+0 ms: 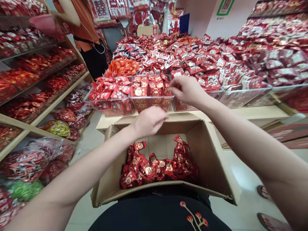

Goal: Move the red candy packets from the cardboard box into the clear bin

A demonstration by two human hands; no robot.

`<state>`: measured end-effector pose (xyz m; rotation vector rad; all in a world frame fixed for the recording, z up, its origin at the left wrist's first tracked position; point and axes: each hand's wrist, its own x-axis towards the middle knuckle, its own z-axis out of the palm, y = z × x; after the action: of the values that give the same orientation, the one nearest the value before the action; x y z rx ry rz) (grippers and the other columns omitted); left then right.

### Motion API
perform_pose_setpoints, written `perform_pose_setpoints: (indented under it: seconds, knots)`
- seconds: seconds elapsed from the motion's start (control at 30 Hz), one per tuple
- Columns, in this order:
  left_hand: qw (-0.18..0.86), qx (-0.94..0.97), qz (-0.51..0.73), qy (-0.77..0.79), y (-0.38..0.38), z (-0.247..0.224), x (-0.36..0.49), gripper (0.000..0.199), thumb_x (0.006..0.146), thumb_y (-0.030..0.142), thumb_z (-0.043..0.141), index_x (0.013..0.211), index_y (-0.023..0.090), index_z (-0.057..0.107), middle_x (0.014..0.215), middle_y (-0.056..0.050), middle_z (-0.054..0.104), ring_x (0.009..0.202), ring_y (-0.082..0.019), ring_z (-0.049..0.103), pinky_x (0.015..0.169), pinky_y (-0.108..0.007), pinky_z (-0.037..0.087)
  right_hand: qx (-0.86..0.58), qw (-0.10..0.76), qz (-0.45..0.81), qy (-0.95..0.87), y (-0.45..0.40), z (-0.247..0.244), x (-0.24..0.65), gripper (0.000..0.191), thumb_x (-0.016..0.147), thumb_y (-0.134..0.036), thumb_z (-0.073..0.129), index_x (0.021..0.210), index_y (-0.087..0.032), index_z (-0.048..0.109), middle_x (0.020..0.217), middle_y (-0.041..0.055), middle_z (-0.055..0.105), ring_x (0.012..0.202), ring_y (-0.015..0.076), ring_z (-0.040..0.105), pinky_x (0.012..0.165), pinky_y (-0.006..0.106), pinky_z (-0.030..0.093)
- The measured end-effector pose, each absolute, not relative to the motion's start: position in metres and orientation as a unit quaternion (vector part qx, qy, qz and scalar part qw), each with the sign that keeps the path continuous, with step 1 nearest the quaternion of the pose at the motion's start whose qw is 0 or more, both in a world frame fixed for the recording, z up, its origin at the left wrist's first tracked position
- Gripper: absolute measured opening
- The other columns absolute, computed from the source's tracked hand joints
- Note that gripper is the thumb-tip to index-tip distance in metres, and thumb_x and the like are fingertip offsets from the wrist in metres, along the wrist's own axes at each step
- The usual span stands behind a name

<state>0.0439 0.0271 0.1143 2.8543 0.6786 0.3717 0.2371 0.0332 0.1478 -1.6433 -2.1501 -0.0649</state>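
The packets (147, 168) look glossy, the box (207, 157) matt cardboard, the bin (152, 101) smooth plastic.

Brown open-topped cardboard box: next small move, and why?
Probably lower the left bare hand into the brown open-topped cardboard box: small red-and-gold wrapped packets lie loose inside, the hand hangs over its far side, and no packet clearly shows in its blurred grip.

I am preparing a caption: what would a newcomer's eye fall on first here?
First, the open box in the lower middle, with red packets inside. Above its far edge is the left hand; the right hand is near the clear bins, heaped with more packets.
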Motion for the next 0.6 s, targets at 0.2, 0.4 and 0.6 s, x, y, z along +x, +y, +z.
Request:
perform_pose_setpoints:
  seconds: [0.2, 0.4, 0.6]
  knots:
    - [0.226, 0.880, -0.287, 0.302, -0.032, 0.038, -0.016, 0.025, 0.065, 0.031, 0.058, 0.088, 0.021, 0.062, 0.083, -0.007, 0.063, 0.076, -0.022, 0.057, 0.068, -0.032, 0.044, -0.500, -0.192, 0.325, -0.779, -0.065, 0.070, 0.229, 0.016, 0.068, -0.020, 0.053, 0.081, -0.018, 0.062, 0.074, 0.0034, 0.064, 0.065, 0.0162, 0.059, 0.056, 0.023, 0.041]
    - [0.176, 0.803, -0.416, 0.389, -0.063, -0.007, -0.018, 0.073, 0.038, 0.021, 0.077, 0.108, 0.027, 0.055, 0.133, -0.015, 0.030, 0.117, -0.044, 0.025, 0.080, -0.057, 0.034, -0.558, -0.302, 0.278, -0.722, -0.123, -0.028, 0.198, 0.060, 0.067, -0.012, 0.053, 0.124, -0.012, 0.035, 0.114, 0.0266, 0.046, 0.085, 0.0307, 0.059, 0.066, 0.038, 0.046]
    - [0.194, 0.783, -0.387, 0.447, -0.056, -0.036, -0.015, 0.086, 0.039, 0.022, 0.077, 0.117, 0.035, 0.045, 0.141, -0.006, 0.014, 0.122, -0.046, 0.007, 0.084, -0.064, 0.025, -0.614, -0.232, 0.208, -0.726, -0.119, -0.050, 0.161, 0.044, 0.074, -0.003, 0.039, 0.116, -0.012, 0.042, 0.118, 0.0293, 0.037, 0.078, 0.0297, 0.061, 0.060, 0.040, 0.046]
